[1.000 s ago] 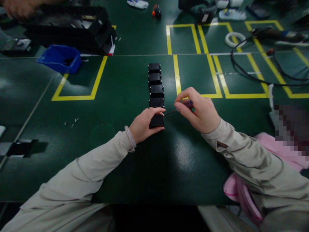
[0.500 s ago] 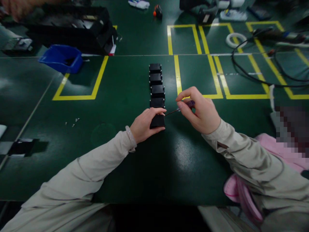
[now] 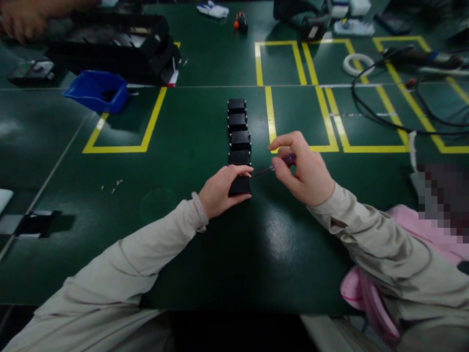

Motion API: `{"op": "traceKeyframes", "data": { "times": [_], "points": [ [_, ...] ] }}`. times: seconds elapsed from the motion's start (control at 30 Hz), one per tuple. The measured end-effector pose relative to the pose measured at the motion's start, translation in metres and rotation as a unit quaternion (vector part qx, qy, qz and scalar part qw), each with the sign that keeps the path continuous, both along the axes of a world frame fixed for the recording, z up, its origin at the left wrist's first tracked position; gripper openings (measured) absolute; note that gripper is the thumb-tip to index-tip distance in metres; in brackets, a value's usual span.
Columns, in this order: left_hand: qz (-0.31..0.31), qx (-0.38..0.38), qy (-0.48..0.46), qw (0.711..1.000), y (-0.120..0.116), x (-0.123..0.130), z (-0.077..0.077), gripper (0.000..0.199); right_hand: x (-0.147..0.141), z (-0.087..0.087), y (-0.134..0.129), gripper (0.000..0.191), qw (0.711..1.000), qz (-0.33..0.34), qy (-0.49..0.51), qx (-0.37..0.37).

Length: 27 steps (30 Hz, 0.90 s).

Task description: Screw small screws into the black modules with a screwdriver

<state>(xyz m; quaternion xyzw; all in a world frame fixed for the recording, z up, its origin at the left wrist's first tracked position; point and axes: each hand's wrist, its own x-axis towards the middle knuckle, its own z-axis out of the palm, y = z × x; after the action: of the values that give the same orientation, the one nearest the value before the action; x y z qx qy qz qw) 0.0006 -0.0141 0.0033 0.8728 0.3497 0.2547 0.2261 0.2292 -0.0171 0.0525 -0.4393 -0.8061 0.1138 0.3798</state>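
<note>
My left hand [image 3: 223, 189] grips the nearest black block [image 3: 240, 186] on the green table, thumb on its near side and fingers over its far side. My right hand [image 3: 306, 168] holds a screwdriver [image 3: 290, 159] by its dark purple handle, the index finger raised off it. The thin shaft slants down to the left, and its tip meets the right side of the block. Just beyond, several similar black blocks [image 3: 239, 139] stand in a row, with small shiny screws at their sides. Whether a screw sits at the tip is too small to tell.
Several loose screws [image 3: 116, 185] lie to the left. A blue bin [image 3: 97, 91] and a black crate [image 3: 120, 46] stand at the far left, with another person's hand [image 3: 22, 22] above. A white tape roll [image 3: 358, 64] and a black cable [image 3: 366, 108] lie at the right.
The whole view has shifted slightly downward. In my right hand the fingers have moved a little around the screwdriver handle, while my left hand keeps its hold on the block.
</note>
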Motion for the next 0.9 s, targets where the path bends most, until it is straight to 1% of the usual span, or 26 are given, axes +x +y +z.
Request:
{"op": "traceKeyframes", "data": {
  "times": [0.17,0.27,0.4,0.6,0.77,0.9],
  "points": [
    [-0.004,0.007,-0.003,1.0,0.0004,-0.0001,-0.001,0.058,0.0005,0.0004,0.0002,0.012,1.0,-0.003,-0.008,-0.012],
    [-0.006,0.008,-0.004,1.0,0.0007,0.0,-0.0012,0.058,0.0004,0.0003,0.0002,0.009,1.0,-0.007,-0.007,0.001],
    [-0.004,0.008,0.0,1.0,0.0007,0.0,-0.0017,0.059,0.0002,-0.0006,0.0005,0.016,1.0,-0.004,0.0,0.016],
    [-0.005,0.011,-0.002,1.0,0.0003,0.0002,-0.0012,0.058,0.0009,-0.0015,0.0009,0.011,1.0,-0.007,-0.006,-0.012],
    [-0.002,0.007,-0.002,1.0,0.0002,0.0001,-0.001,0.059,0.001,-0.0022,0.001,0.024,1.0,-0.001,-0.002,-0.003],
    [-0.002,0.008,-0.001,1.0,0.0003,-0.0005,-0.002,0.058,0.0007,-0.0012,0.0007,0.013,1.0,-0.004,-0.006,-0.018]
  ]
}}
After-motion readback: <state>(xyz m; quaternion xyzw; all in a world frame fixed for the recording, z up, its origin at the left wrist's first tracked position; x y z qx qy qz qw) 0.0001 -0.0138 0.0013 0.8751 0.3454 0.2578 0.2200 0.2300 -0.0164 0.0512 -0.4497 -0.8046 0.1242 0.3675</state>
